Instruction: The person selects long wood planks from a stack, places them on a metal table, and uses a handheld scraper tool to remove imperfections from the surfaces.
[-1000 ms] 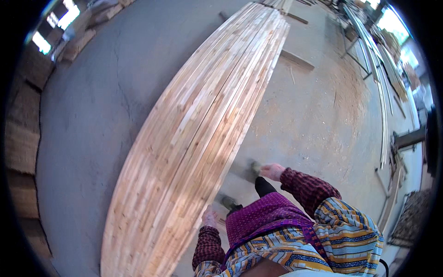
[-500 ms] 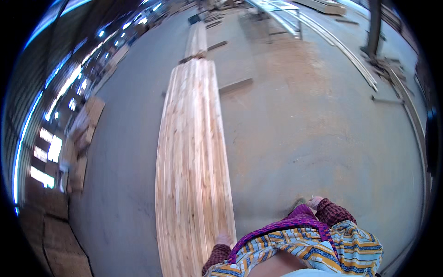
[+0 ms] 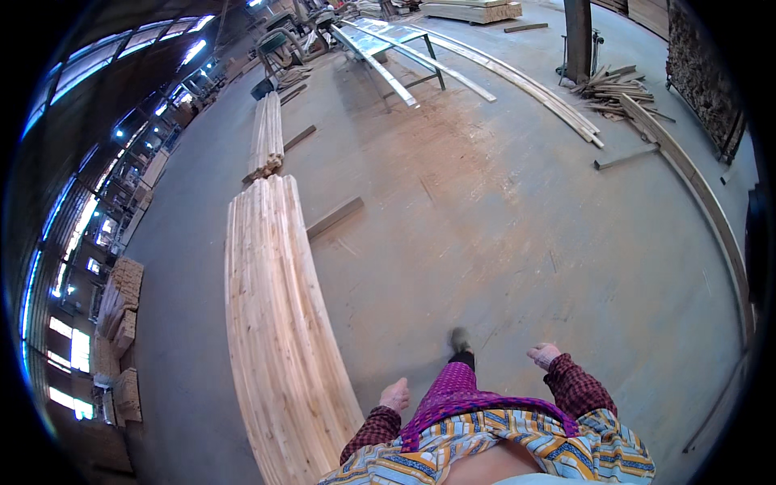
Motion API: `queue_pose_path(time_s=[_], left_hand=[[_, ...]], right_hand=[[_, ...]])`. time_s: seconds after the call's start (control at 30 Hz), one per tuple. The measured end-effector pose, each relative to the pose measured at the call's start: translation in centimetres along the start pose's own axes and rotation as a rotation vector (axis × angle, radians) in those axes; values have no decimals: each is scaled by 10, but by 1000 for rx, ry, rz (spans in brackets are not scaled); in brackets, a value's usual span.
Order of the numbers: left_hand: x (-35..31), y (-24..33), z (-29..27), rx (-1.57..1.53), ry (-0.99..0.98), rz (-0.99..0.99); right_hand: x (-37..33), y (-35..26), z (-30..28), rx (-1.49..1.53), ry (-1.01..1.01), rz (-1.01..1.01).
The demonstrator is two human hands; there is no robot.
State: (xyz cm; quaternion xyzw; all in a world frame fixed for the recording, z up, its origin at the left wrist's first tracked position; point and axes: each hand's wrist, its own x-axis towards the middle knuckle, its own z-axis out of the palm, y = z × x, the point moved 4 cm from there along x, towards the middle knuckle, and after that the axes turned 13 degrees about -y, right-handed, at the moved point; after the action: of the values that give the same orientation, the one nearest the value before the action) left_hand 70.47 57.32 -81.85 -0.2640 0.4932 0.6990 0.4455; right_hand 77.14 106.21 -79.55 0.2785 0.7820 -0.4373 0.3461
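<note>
My left hand (image 3: 395, 394) hangs beside the right edge of a long stack of wooden boards (image 3: 279, 323). It is loosely curled, with nothing visible in it, and appears apart from the wood. Out to the right, my right hand (image 3: 544, 355) is over the bare concrete, its fingers curled in and nothing seen between them. The pale boards lie lengthwise side by side, their near end running out of view at the bottom. Beyond their far end lies a second, narrower bundle of boards (image 3: 267, 133).
A wooden crosspiece (image 3: 335, 217) juts from under the stack. Ahead stands a metal-framed table (image 3: 388, 36) with long strips (image 3: 457, 73) on it. To the right are a post (image 3: 578, 40), scrap wood (image 3: 618, 87) and a long beam (image 3: 687, 174). Piled timber (image 3: 121, 299) lines the left. My shoe (image 3: 460, 338) shows ahead.
My view has turned right and tilted up, so the boards now sit further left and lower. My left hand, earlier over the boards, is now beside their edge. One shoe has come forward.
</note>
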Motion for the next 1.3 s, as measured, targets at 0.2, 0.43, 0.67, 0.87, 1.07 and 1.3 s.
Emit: queue_pose_path(time_s=[0.2, 0.43, 0.67, 0.87, 1.07, 1.3], left_hand=[[156, 128, 102, 355, -151, 92], [340, 368, 332, 832, -112, 233], [431, 580, 583, 623, -116, 288], [515, 652, 706, 310, 13, 197], [569, 775, 772, 148, -7, 524], [631, 959, 821, 535, 478, 531]], right_hand=[[29, -60, -201, -105, 1, 98], [69, -37, -398, 16, 63, 229], [176, -33, -532, 263, 14, 236], [317, 29, -721, -92, -110, 200], [387, -64, -978, 92, 274, 117], [480, -172, -1105, 166, 197, 22]])
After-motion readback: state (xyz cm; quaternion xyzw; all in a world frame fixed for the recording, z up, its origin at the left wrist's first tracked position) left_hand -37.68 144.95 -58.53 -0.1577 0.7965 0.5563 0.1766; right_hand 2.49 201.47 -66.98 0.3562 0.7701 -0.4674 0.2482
